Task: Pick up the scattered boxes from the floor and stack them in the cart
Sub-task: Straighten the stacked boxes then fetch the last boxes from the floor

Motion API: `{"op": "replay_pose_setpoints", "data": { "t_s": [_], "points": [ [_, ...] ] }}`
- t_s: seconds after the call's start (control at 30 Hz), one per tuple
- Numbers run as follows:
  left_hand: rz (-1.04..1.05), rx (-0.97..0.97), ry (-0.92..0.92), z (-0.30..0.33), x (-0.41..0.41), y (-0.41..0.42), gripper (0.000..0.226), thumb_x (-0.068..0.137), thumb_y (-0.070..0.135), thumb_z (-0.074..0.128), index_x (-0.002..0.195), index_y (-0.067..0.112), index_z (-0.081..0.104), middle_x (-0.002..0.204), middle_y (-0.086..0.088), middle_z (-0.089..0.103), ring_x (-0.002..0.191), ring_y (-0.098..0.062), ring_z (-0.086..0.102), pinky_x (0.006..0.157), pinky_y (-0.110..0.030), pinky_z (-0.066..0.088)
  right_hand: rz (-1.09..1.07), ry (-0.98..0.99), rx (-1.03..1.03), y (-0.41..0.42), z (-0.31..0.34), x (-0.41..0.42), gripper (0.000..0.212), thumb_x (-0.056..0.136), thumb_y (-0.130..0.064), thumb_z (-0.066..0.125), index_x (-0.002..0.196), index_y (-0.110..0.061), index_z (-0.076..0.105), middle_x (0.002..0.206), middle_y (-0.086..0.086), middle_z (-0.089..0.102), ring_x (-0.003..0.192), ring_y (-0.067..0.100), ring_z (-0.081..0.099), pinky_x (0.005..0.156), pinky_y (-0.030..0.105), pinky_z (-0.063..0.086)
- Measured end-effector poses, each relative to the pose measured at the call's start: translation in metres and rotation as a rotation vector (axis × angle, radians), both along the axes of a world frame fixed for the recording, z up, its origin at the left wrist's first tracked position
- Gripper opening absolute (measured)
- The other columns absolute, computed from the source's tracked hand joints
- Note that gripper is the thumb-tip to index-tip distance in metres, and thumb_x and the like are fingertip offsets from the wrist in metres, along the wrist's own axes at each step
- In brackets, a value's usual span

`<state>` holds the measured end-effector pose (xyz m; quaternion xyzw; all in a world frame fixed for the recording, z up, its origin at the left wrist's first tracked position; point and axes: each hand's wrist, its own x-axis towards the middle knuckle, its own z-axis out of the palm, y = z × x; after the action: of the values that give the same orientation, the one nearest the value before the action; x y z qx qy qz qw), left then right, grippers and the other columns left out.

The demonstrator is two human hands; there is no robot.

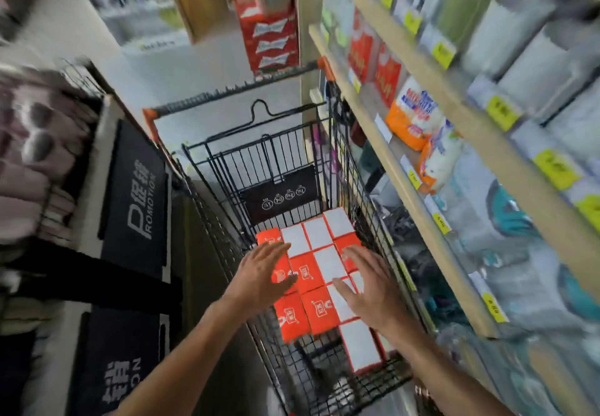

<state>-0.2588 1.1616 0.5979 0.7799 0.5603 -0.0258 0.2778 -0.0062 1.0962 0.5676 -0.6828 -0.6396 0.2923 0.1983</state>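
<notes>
Both hands [311, 274] over carted boxes [319, 313]

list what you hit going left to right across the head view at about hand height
black promotion sign → left hand → orange and white boxes in the cart → right hand → wooden shelf edge → packaged goods

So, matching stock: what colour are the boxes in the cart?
Orange-red, some showing white faces: boxes in the cart, head view.
</notes>
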Motion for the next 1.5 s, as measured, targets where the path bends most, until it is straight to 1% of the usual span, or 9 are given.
{"op": "replay_pose_setpoints", "data": {
  "t_s": [0.2, 0.4, 0.6, 0.8, 0.93, 1.0, 1.2, 1.37, 1.5],
  "points": [
    [-0.133, 0.169, 0.017, 0.109, -0.011, 0.003, 0.076, 0.094, 0.063, 0.050, 0.157, 0.037, 0.018, 0.165, 0.012, 0.016, 0.153, -0.014, 0.006, 0.119, -0.032, 0.001, 0.031, -0.042, 0.110, 0.003, 0.087, 0.010, 0.070, 0.089, -0.068, 0.052, 0.149, -0.034, 0.042, 0.153, -0.015, 0.036, 0.141, 0.009, 0.035, 0.116, 0.037, 0.037],
    [-0.286, 0.232, -0.079, 0.192, -0.004, 0.001, 0.074, 0.094, 0.063, 0.047, 0.157, 0.039, 0.018, 0.166, 0.012, 0.009, 0.151, -0.015, 0.019, 0.120, -0.037, 0.029, 0.007, -0.113, 0.172, -0.010, 0.166, 0.024, 0.065, 0.094, -0.063, 0.053, 0.151, -0.035, 0.040, 0.155, -0.017, 0.039, 0.141, 0.007, 0.036, 0.111, 0.028, 0.035],
    [-0.477, 0.300, -0.139, 0.224, 0.006, 0.007, 0.093, 0.076, 0.091, 0.009, 0.155, 0.043, 0.018, 0.162, 0.013, 0.020, 0.148, -0.013, 0.025, 0.119, -0.034, 0.030, -0.101, -0.252, 0.272, -0.054, 0.226, 0.035, 0.066, 0.093, -0.064, 0.053, 0.150, -0.031, 0.043, 0.150, -0.016, 0.043, 0.139, 0.003, 0.035, 0.113, 0.025, 0.034],
    [-0.723, 0.384, -0.218, 0.244, 0.033, -0.002, 0.074, 0.092, 0.074, 0.018, 0.154, 0.035, 0.029, 0.158, 0.009, 0.034, 0.142, -0.013, 0.038, 0.115, -0.035, 0.036, -0.276, -0.368, 0.248, -0.117, 0.260, 0.027, 0.065, 0.096, -0.066, 0.048, 0.150, -0.030, 0.043, 0.153, -0.016, 0.040, 0.141, 0.007, 0.033, 0.115, 0.027, 0.031],
    [-0.905, 0.317, -0.347, 0.245, 0.075, -0.021, 0.071, 0.095, 0.074, 0.025, 0.150, 0.032, 0.040, 0.151, 0.005, 0.046, 0.138, -0.017, 0.045, 0.109, -0.038, 0.044, -0.411, -0.424, 0.186, -0.186, 0.271, 0.028, 0.084, 0.087, -0.084, 0.024, 0.151, -0.033, 0.041, 0.154, -0.016, 0.038, 0.143, 0.008, 0.032, 0.117, 0.033, 0.032],
    [-1.007, 0.291, -0.399, 0.246, 0.104, -0.044, 0.070, 0.095, 0.073, 0.027, 0.149, 0.032, 0.044, 0.149, 0.006, 0.049, 0.139, -0.015, 0.044, 0.109, -0.035, 0.043, -0.497, -0.436, 0.163, -0.230, 0.276, 0.029, 0.089, 0.084, -0.088, 0.017, 0.152, -0.035, 0.039, 0.155, -0.016, 0.037, 0.143, 0.008, 0.031, 0.118, 0.033, 0.030],
    [-1.308, 0.237, -0.515, 0.263, 0.189, -0.157, 0.071, 0.090, 0.079, 0.024, 0.147, 0.041, 0.042, 0.149, 0.019, 0.043, 0.136, -0.003, 0.041, 0.108, -0.019, 0.034, -0.839, -0.458, 0.178, -0.377, 0.284, 0.021, 0.066, 0.096, -0.067, 0.042, 0.149, -0.029, 0.045, 0.150, -0.010, 0.046, 0.141, 0.012, 0.038, 0.114, 0.032, 0.035],
    [-1.548, 0.210, -0.638, 0.279, 0.240, -0.282, 0.080, 0.084, 0.085, 0.018, 0.148, 0.042, 0.039, 0.144, 0.029, 0.034, 0.129, 0.012, 0.030, 0.107, -0.012, 0.027, -1.097, -0.481, 0.204, -0.506, 0.291, 0.002, 0.068, 0.094, -0.073, 0.040, 0.146, -0.030, 0.050, 0.148, -0.013, 0.049, 0.138, 0.007, 0.041, 0.111, 0.025, 0.037],
    [-1.724, 0.106, -0.697, 0.292, 0.266, -0.401, 0.048, 0.097, 0.055, 0.048, 0.143, 0.042, 0.044, 0.142, 0.029, 0.038, 0.126, 0.020, 0.031, 0.105, -0.006, 0.028, -1.282, -0.526, 0.206, -0.616, 0.292, -0.022, 0.070, 0.094, -0.073, 0.040, 0.147, -0.029, 0.049, 0.147, -0.008, 0.050, 0.138, 0.012, 0.039, 0.110, 0.021, 0.032]
  ]
}}
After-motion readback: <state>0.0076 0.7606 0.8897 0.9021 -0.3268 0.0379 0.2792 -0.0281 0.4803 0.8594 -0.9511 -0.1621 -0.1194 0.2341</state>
